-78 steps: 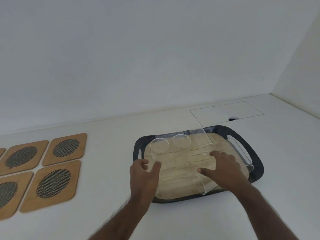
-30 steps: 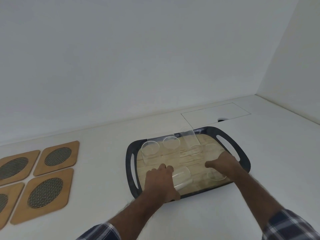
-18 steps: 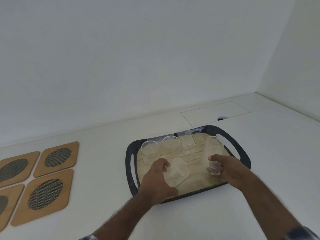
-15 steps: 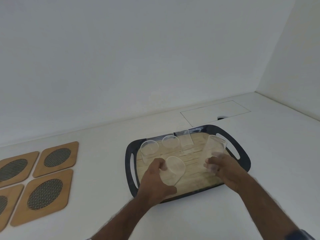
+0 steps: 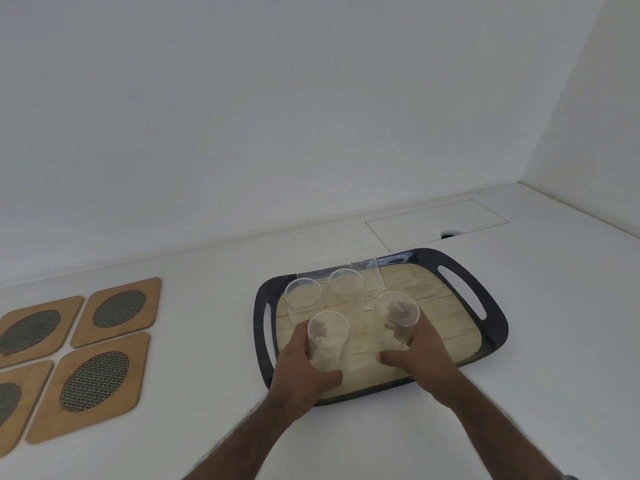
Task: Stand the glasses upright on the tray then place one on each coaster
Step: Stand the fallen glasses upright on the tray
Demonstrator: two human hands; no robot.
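Observation:
A dark tray with a light wooden bottom lies on the white counter. My left hand grips a clear glass standing upright at the tray's front left. My right hand grips a second clear glass, upright, near the tray's middle. Two more glasses stand upright at the back left. Behind them a further glass lies on its side. Several wooden coasters with dark mesh ovals, such as the nearest coaster, lie on the counter to the left.
The white wall rises behind the counter and a side wall closes the right. A rectangular panel outline with a small dark hole sits in the counter behind the tray. Bare counter separates the tray from the coasters.
Both hands took hold of lying glasses and tipped them up. The left glass now stands at the front left, and the right glass has moved left toward the tray's middle.

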